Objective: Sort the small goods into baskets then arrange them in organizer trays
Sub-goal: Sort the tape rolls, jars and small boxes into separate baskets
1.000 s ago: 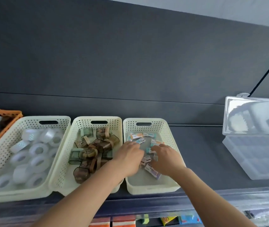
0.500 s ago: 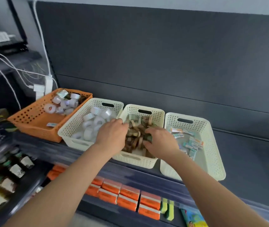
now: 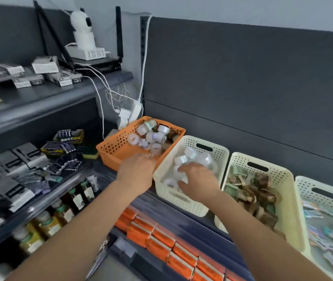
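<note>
While both my arms reach across the dark shelf (image 3: 181,209), my left hand (image 3: 136,172) rests palm down at the near right corner of the orange basket (image 3: 113,148), fingers spread loosely and slightly curled; I cannot tell whether anything lies beneath them. My right hand (image 3: 199,182) sits inside the first cream basket (image 3: 181,201), just to the right of the orange one, its fingers curled among the white tape rolls (image 3: 190,157) there; motion blur keeps me from saying whether it grips one, though it appears to press on a roll at its fingertips.

At the far end of the orange basket lies a mixed heap of goods (image 3: 153,134), white rolls together with a few brown and green ones. To the right of the white rolls stands a second cream basket (image 3: 291,209) filled with brown and green tape dispensers (image 3: 254,193), touching its neighbour along the rim. Farther right, cut off by the frame edge, a third cream basket (image 3: 323,187) holds small flat packets (image 3: 323,230) in pale blue and pink.

Below the shelf edge, near me, runs a row of orange boxes (image 3: 161,240). On the left, lower shelves carry small bottles (image 3: 76,197) and battery packs (image 3: 68,136). On the upper left shelf, a white camera (image 3: 82,27) stands on a white box beside a black router, with white cables (image 3: 109,92) trailing down to plugs.
</note>
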Demonstrator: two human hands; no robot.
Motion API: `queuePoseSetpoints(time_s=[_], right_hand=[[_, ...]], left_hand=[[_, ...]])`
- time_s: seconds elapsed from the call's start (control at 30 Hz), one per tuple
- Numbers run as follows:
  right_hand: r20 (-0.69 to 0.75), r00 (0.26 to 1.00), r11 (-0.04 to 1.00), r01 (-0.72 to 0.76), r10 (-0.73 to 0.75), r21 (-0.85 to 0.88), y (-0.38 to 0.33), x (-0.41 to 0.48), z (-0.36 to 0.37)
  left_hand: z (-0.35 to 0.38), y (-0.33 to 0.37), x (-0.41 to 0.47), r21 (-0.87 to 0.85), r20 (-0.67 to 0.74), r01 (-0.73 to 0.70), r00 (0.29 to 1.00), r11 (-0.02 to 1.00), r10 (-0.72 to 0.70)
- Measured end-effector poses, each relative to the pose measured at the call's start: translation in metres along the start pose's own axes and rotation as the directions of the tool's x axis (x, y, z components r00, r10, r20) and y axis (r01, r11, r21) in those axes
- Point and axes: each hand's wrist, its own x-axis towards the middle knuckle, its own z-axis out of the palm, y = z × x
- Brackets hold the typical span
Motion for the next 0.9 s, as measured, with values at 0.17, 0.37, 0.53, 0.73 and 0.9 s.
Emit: queuePoseSetpoints(time_s=[0.17,0.37,0.53,0.73,0.9], right_hand=[[-0.033,0.999,1.0,-0.011,0.012,0.024,-0.056,0.059,0.018],[-0.053,0.999,0.999,-0.005,0.003,-0.043,-0.07,0.113,0.033],[0.015,0.999,0.983,0.05,-0.048,-0.178,-0.069,0.154,0.038],[0.178,0.984,0.958,0.036,0.015,-0.284,-0.063,0.201,0.049],[0.239,0.97,0.931,0.04,0.051,-0.363,-0.057,0.226,0.055]], left_hand=[[0.017,-0.074,0.022,-0.022,0.027,0.004,1.0,1.0,-0.003],[0.04,-0.115,0.057,-0.025,0.106,0.015,0.994,1.0,-0.012],[0.053,-0.129,0.092,0.027,0.197,0.009,0.98,1.0,-0.014],[0.077,-0.136,0.135,0.17,0.258,-0.05,0.966,0.984,0.004],[0.099,-0.144,0.159,0.274,0.237,-0.077,0.971,0.959,0.01]])
